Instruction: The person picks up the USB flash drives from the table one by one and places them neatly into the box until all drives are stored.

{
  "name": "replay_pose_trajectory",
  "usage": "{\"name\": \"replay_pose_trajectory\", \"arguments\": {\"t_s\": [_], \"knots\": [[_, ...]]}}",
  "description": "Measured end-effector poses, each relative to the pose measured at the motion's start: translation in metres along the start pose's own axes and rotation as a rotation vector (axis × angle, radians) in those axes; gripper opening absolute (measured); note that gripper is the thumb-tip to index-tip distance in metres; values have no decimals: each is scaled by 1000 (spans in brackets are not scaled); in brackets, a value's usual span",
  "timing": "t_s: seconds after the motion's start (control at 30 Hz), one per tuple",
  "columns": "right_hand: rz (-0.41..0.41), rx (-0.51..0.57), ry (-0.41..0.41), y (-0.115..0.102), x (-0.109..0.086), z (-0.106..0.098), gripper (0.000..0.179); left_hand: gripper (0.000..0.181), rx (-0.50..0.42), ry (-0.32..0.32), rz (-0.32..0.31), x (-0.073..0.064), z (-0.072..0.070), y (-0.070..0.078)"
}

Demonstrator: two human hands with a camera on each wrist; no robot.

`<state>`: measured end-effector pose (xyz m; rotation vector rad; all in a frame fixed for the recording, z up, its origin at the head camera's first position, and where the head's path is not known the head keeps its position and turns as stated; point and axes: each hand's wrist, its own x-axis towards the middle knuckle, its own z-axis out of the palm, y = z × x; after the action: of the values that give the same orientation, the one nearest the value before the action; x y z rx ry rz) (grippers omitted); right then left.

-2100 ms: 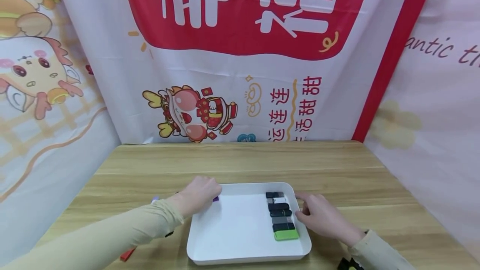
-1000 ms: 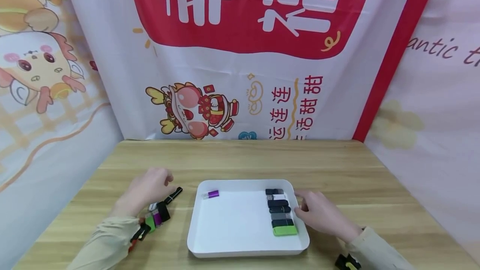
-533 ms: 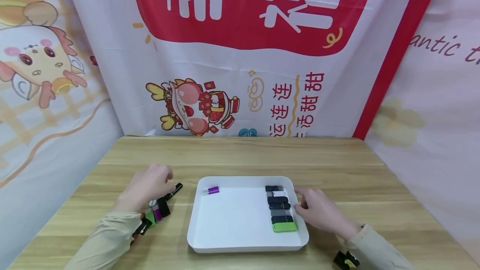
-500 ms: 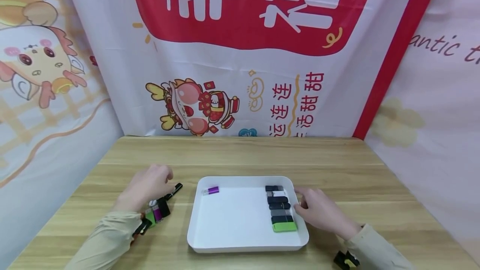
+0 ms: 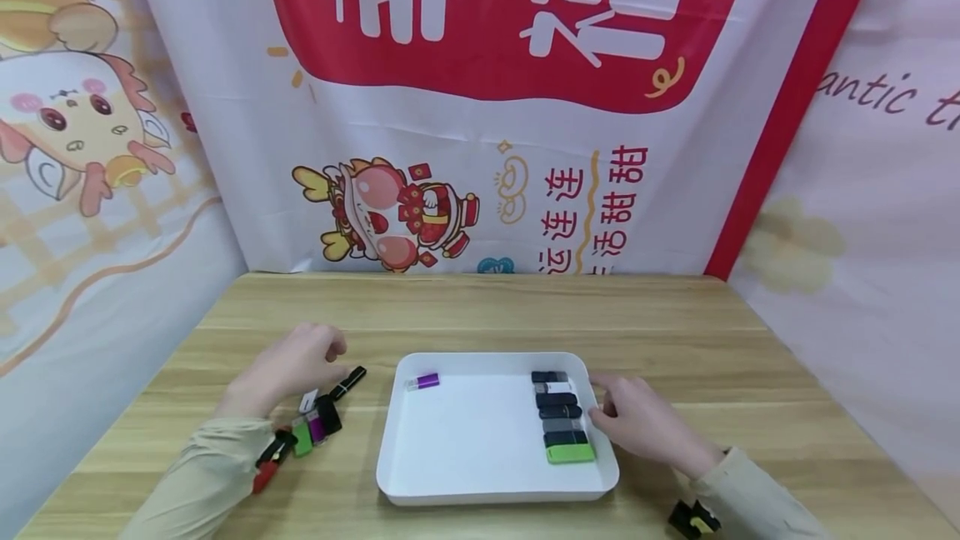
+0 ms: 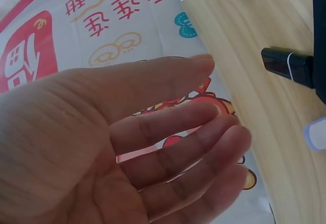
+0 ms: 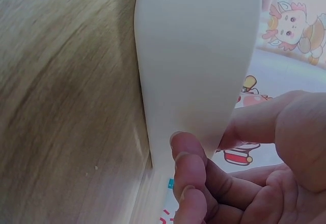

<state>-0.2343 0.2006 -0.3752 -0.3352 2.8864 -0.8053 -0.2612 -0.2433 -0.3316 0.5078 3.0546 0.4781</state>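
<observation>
My left hand (image 5: 296,363) hovers left of the tray with relaxed, slightly bent fingers, and its palm is bare in the left wrist view. Just to its right lies a slim black USB stick (image 5: 349,382). Below the hand are more USB sticks: white (image 5: 308,401), black (image 5: 328,415), purple (image 5: 316,429) and green (image 5: 302,438). My right hand (image 5: 641,419) pinches the right wall of the white tray (image 5: 498,499), thumb at the rim and curled fingertips (image 7: 187,150) against the outside. A purple USB stick (image 5: 427,380) lies in the tray's far-left corner.
Inside the tray's right side, several USB sticks are lined up in a column, with a green USB stick (image 5: 570,453) nearest. A red-and-black item (image 5: 266,473) lies by the left sleeve. Wooden tabletop (image 5: 480,315) surrounds the tray, with printed cloth hanging behind.
My left hand has let go of the purple USB stick inside the tray and moved left to the loose sticks. In the last half second it barely shifts. The right hand stays on the tray.
</observation>
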Motion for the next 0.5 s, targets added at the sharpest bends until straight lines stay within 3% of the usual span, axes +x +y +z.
{"name": "replay_pose_trajectory", "arguments": {"t_s": [0.23,0.5], "knots": [[17,6,0,2,-4,0,53,14,-28,-25,61,5,4,-1],[2,-1,11,0,-5,-1,51,25,-26,-38,109,10,10,-6]]}}
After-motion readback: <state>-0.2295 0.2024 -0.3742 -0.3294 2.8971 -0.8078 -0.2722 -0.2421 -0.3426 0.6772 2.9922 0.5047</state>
